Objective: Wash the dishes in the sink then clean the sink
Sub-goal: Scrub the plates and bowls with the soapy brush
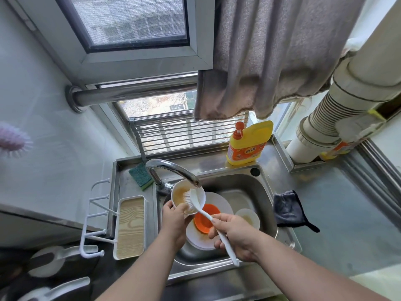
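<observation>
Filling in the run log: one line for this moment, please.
step: scrubbing | left hand: holds white bowl | right hand: grips dish brush, bristles in bowl | left in sink: plate, orange dish

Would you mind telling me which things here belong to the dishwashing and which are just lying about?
In use: bowl held by the left hand; brush held by the right hand; white plate, orange dish, small bowl, sink, tap.

Lying about: soap bottle, sponge, dark cloth, wooden tray, curtain.
</observation>
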Tool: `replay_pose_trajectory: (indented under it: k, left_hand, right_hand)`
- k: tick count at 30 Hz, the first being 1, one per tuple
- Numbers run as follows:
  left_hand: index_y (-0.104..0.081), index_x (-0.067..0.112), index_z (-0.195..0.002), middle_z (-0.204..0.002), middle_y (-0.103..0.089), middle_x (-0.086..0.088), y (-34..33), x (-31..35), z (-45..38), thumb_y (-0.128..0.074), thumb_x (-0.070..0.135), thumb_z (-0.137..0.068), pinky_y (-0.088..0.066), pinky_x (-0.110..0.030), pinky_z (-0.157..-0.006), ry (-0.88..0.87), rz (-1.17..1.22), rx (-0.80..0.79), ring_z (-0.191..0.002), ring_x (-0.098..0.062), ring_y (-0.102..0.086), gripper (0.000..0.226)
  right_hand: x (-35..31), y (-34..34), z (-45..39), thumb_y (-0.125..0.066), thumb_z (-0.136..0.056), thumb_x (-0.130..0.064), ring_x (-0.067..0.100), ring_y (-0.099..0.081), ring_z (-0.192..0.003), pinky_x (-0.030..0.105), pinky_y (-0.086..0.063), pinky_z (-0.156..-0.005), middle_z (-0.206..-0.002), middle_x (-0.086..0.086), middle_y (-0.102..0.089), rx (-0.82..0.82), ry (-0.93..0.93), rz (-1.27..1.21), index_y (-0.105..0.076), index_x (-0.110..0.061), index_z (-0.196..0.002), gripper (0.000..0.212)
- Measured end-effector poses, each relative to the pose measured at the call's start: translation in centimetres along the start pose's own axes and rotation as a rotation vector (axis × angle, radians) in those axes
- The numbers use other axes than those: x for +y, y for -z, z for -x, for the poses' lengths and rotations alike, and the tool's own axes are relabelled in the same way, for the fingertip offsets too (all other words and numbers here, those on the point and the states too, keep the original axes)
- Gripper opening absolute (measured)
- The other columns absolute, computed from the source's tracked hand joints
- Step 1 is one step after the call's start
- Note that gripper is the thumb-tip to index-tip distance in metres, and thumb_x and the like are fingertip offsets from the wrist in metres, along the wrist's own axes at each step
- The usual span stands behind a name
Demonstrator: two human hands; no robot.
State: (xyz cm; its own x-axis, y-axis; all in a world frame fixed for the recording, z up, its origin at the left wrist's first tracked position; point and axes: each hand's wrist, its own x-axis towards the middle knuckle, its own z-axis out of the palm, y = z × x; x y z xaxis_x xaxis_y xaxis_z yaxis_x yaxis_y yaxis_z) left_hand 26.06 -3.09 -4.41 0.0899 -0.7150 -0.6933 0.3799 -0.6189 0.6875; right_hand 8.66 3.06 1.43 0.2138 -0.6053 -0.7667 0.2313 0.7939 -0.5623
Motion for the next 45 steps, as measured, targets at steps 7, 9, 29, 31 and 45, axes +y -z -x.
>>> replay_pose_trajectory:
  k: [7, 9, 29, 31, 45]
  left_hand:
    - [-0.054, 0.012, -0.139, -0.133, -0.065, -0.022, 0.3, -1.0, -0.8, -0.067, 0.035, -0.1, -0.062, -0.058, -0.075, 0.158, 0.145, -0.035, -0.116, -0.045, -0.066, 0.048]
    - [-0.052, 0.016, -0.133, -0.133, -0.062, -0.019, 0.9, -1.2, -0.7, -0.073, 0.035, -0.095, -0.062, -0.06, -0.079, 0.127, 0.017, -0.056, -0.117, -0.044, -0.065, 0.048]
    - [-0.047, 0.025, -0.137, -0.124, -0.064, -0.019, -0.1, -1.7, -1.9, -0.065, 0.006, -0.101, -0.059, -0.042, -0.069, -0.029, -0.093, -0.07, -0.094, -0.033, -0.067, 0.044]
    - [-0.047, 0.024, -0.137, -0.125, -0.062, -0.017, 0.2, -2.1, -1.8, -0.062, 0.012, -0.105, -0.059, -0.04, -0.065, -0.014, -0.155, -0.081, -0.1, -0.032, -0.066, 0.037]
    - [-0.047, 0.059, -0.135, -0.138, -0.053, -0.004, 0.6, -3.0, -2.9, -0.056, -0.013, -0.087, -0.064, -0.044, -0.076, -0.115, -0.501, -0.073, -0.117, -0.032, -0.061, 0.087]
  right_hand:
    - [0.1, 0.7, 0.6, -0.048, -0.111, -0.03, 0.014, -0.048, -0.039, 0.024, -0.038, -0.035, -0.054, -0.001, -0.051, 0.004, 0.053, 0.501, -0.06, -0.037, -0.136, 0.029]
    - [-1.4, 2.1, 0.5, -0.049, -0.109, -0.039, 0.015, -0.061, -0.058, 0.026, -0.042, -0.05, -0.069, -0.009, -0.066, 0.096, 0.135, 0.931, -0.06, -0.044, -0.14, 0.034]
    - [0.8, 0.1, -2.2, -0.051, -0.104, -0.044, 0.021, -0.065, -0.118, 0.037, -0.053, -0.099, -0.128, -0.009, -0.072, 0.146, 0.182, 1.141, -0.063, -0.051, -0.134, 0.033]
    - [0.3, 1.2, -1.7, -0.052, -0.105, -0.042, 0.021, -0.065, -0.119, 0.034, -0.053, -0.098, -0.128, -0.009, -0.071, 0.139, 0.212, 1.28, -0.065, -0.049, -0.134, 0.033]
    - [-0.8, 2.5, -1.4, -0.039, -0.109, -0.032, 0.031, -0.065, -0.117, 0.036, -0.052, -0.087, -0.13, 0.002, -0.067, 0.298, 0.199, 1.6, -0.044, -0.057, -0.147, 0.045]
